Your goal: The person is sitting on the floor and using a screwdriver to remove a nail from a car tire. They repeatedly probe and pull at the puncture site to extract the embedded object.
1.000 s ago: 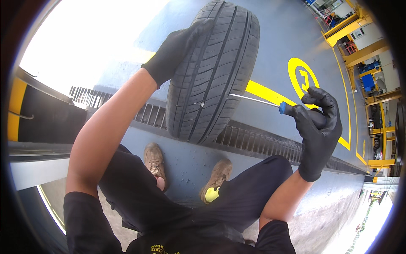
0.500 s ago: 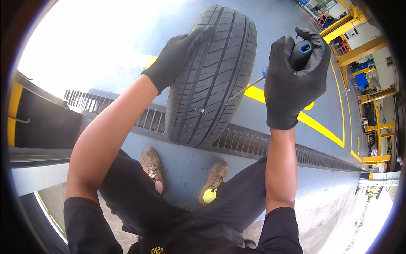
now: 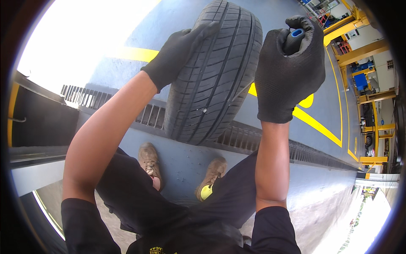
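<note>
A black tyre (image 3: 211, 80) stands upright in front of me, its grooved tread facing me. A small pale spot (image 3: 204, 110) sits in the tread, low down. My left hand (image 3: 177, 53), in a black glove, grips the tyre's upper left side with fingers lying over the tread. My right hand (image 3: 289, 72), gloved alike, is closed around a screwdriver (image 3: 294, 41) to the right of the tyre. Its black handle with a blue-rimmed hole shows at the top of my fist. The thin metal shaft comes out on the left, its tip at the right part of the tread.
A slotted floor drain (image 3: 241, 137) runs crosswise beneath the tyre. My brown shoes (image 3: 150, 163) are planted on the near side of it. Yellow lines (image 3: 317, 125) mark the grey-blue floor. Yellow lift posts and equipment (image 3: 368, 89) stand far right; a dark box-like structure (image 3: 42, 112) is at left.
My right hand with the screwdriver has moved left and slightly up, nearer the tyre, and now hides more of the shaft. The left hand keeps its hold on the tyre.
</note>
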A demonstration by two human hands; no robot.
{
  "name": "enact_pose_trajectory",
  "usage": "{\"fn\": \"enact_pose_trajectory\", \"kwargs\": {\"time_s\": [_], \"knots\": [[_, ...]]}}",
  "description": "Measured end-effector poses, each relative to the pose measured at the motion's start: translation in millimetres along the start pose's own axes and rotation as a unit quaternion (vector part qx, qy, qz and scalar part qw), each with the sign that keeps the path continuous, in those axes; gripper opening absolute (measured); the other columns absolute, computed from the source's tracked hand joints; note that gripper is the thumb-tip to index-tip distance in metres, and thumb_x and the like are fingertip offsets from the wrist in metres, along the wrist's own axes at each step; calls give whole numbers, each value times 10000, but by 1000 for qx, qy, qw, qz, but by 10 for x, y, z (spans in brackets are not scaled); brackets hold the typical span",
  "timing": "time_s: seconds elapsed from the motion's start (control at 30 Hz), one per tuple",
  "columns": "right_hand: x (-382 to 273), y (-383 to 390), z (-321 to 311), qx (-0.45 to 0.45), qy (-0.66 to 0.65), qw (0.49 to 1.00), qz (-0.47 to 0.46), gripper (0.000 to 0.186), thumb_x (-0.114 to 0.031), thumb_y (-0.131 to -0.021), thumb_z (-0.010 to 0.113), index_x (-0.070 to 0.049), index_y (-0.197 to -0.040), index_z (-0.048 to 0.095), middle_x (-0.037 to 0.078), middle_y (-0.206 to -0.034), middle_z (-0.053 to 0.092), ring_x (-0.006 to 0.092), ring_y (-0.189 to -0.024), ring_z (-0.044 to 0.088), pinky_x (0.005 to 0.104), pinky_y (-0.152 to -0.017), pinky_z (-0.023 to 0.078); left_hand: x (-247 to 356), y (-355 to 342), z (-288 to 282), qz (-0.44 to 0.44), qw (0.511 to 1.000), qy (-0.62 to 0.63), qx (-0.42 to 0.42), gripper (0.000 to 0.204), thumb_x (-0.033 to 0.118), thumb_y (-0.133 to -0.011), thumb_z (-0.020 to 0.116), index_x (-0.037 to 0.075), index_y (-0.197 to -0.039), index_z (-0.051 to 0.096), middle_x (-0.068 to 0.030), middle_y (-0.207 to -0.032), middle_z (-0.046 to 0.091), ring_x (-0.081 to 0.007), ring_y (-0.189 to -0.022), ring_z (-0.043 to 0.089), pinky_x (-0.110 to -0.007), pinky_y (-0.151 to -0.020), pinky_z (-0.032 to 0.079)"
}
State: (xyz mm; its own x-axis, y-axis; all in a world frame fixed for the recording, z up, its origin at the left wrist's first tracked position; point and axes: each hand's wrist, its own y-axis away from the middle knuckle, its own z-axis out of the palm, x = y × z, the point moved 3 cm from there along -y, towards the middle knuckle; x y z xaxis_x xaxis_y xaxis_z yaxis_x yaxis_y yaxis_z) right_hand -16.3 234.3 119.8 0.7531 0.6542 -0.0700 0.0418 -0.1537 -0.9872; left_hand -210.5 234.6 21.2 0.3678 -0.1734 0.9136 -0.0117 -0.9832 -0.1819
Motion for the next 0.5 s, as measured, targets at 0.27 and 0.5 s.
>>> {"fn": "enact_pose_trajectory", "kwargs": {"time_s": [0.27, 0.5], "knots": [[10, 481, 261, -161, -43, 976, 139, 195, -94, -783, 686, -93, -972, 636, 66, -776, 654, 243, -598, 659, 341, -595, 525, -47, 148, -40, -42, 997, 60, -15, 660, 558, -1099, 305, 61, -1497, 477, -201, -1332, 635, -252, -1185, 665, -354, -1032, 545], [-186, 722, 244, -130, -291, 941, 110, 182, -83, -799, 706, -100, -963, 629, 32, -754, 661, 170, -603, 657, 300, -601, 537, -156, 25, -192, 47, 998, 49, 20, 623, 554, -1096, 364, 95, -1473, 553, -122, -1346, 655, -228, -1219, 639, -346, -1034, 518]]}}
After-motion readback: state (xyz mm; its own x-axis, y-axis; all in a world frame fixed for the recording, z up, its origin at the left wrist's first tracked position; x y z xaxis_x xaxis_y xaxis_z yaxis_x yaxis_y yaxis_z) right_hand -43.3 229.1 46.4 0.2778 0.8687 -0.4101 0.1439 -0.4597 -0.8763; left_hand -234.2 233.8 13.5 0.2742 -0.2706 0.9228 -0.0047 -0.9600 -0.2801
